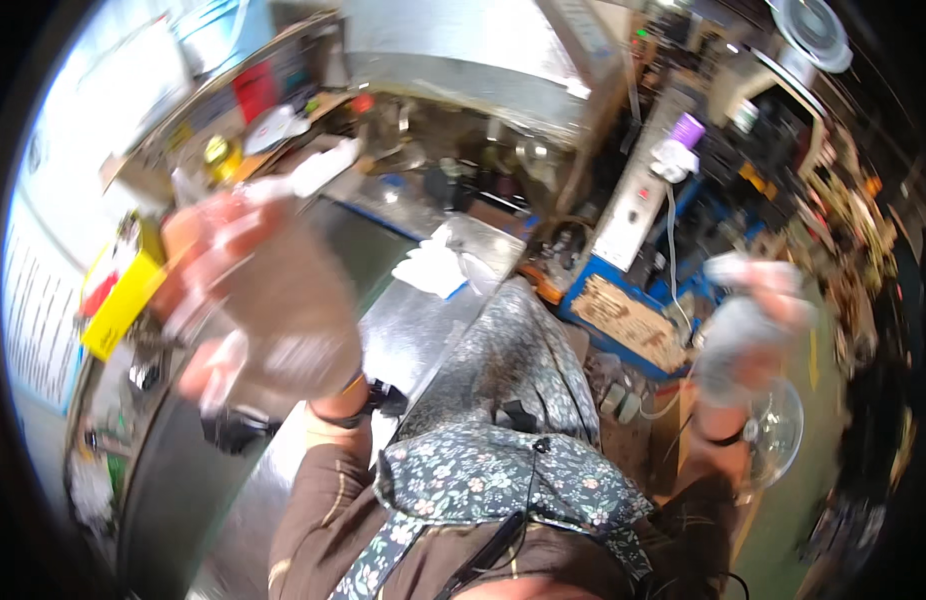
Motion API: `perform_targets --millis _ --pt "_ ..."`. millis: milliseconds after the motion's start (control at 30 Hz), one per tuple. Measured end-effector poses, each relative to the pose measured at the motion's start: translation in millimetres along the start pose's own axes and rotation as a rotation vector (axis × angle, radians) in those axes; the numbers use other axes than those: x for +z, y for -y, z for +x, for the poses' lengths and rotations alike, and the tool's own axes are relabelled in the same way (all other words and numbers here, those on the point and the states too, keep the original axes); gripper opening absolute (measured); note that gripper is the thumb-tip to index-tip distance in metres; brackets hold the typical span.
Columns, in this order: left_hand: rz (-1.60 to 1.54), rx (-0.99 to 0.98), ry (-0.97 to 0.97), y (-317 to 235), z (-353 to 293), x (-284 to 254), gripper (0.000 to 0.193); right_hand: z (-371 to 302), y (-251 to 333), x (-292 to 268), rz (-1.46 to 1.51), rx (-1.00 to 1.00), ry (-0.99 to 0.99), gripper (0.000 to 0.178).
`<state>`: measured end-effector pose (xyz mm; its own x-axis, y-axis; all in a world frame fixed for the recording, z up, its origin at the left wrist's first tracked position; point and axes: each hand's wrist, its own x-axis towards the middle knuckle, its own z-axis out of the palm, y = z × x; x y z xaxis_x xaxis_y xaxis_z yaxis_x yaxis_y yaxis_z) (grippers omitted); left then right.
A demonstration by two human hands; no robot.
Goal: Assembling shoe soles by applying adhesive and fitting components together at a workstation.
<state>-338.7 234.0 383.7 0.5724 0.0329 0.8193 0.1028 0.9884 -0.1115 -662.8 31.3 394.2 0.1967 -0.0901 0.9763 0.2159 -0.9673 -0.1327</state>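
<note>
My left hand is raised over the workbench, smeared by motion. It wears a greyish-brown covering on palm or back, with white on the fingertips. Its thumb stands apart from the fingers, and I see nothing held. My right hand is lifted on the right, in a similar grey and white covering; its fingers are too blurred to read. A pair of white gloves, as it looks, lies on the metal-topped bench between my hands, touching neither. A yellow box stands just left of my left hand.
A conveyor-like dark strip runs along the bench. Behind stands a large metal housing. A blue-framed machine with a purple roll and a white cable is at right. A clear round disc is below my right hand.
</note>
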Motion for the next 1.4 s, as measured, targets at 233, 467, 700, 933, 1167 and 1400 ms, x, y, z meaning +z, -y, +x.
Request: perform_targets --millis 233,467,700,933,1167,1400 --pt "0.952 -0.718 -0.740 -0.9 -96.5 -250.2 0.040 -288.6 -38.9 125.0 0.231 1.068 0.751 0.018" --pt "3.021 -1.177 0.060 -94.3 -60.9 -307.9 0.078 -327.3 -50.2 121.7 0.205 0.886 0.886 0.020" --pt "2.188 -1.029 0.256 33.3 -73.3 -315.1 0.082 -327.3 -75.0 153.6 0.203 1.143 0.962 0.020" --pt "1.537 -1.117 -0.106 -49.5 -91.4 -269.0 0.087 -312.3 -95.8 164.2 0.267 1.145 1.067 0.024" --pt "0.958 -1.178 -0.586 -143.8 -141.9 -187.7 0.093 -134.5 -106.5 210.3 0.438 0.693 0.725 0.060" --pt "0.939 -1.327 0.827 41.4 -125.0 -78.3 0.106 -92.8 -94.7 144.4 0.142 0.910 0.350 0.045"
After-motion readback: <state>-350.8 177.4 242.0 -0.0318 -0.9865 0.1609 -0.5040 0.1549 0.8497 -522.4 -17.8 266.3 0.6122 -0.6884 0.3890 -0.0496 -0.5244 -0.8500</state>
